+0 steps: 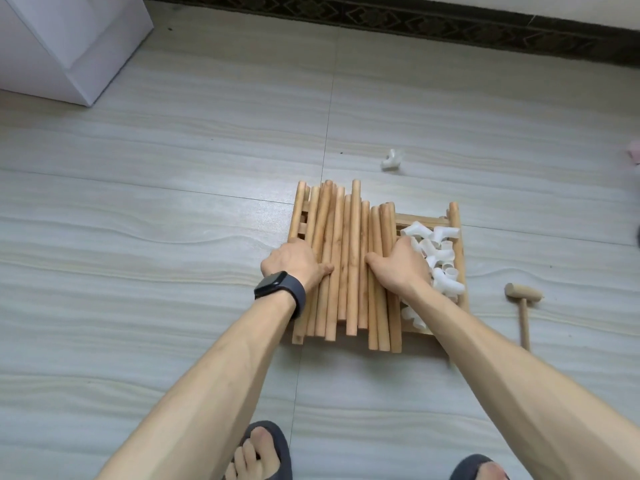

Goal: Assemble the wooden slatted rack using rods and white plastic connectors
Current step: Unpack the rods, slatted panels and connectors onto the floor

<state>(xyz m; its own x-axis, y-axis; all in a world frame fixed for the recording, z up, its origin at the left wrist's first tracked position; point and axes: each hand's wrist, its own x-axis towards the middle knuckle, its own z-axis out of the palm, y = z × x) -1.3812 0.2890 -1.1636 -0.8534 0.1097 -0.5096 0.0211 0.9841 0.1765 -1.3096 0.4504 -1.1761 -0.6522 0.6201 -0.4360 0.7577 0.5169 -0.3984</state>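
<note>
A pile of several wooden rods (349,251) lies side by side on top of a slatted wooden panel (459,244) on the floor. To the right of the rods, a heap of white plastic connectors (438,261) rests on the same panel. My left hand (294,263), with a dark watch at the wrist, grips the left edge of the rod pile, thumb across the rods. My right hand (401,266) grips the pile's right edge beside the connectors. Its fingers are hidden behind the rods.
One loose white connector (392,160) lies on the tile floor beyond the pile. A small wooden mallet (523,303) lies to the right. A white cabinet (65,43) stands at the far left, a dark skirting board runs along the back, and my sandalled feet are below.
</note>
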